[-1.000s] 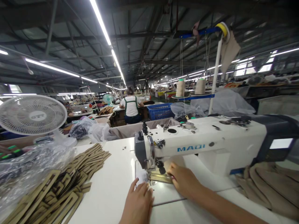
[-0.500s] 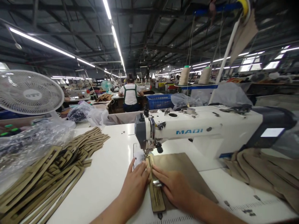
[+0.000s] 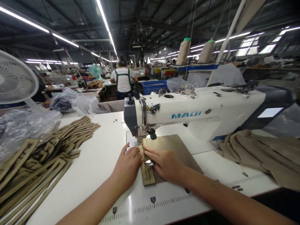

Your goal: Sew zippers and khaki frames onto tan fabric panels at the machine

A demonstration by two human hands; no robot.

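An olive-brown strip with a zipper down its middle [image 3: 148,179] lies under the presser foot of a white sewing machine [image 3: 208,115], its near end toward me. Beneath and to the right of it is a flat brown fabric panel [image 3: 180,150]. My left hand [image 3: 127,165] rests on the strip's left edge, fingers stretched toward the needle. From the right, my right hand [image 3: 165,162] presses flat fingers on the strip and panel. A shiny metal piece [image 3: 149,162] sits by its thumb; I cannot tell whether it is held.
Cut olive strips and frames [image 3: 49,156] are piled at left, beside clear plastic wrap [image 3: 25,128] and a fan [image 3: 16,78]. Brown fabric pieces [image 3: 253,153] lie at right. Thread cones [image 3: 184,51] stand behind the machine. Farther off, a person [image 3: 123,78] works near a blue crate [image 3: 153,87].
The zipper strip and panel have slid farther under the machine, away from me, with both hands moving along. My view has tilted down, so the table's ruler markings show more.
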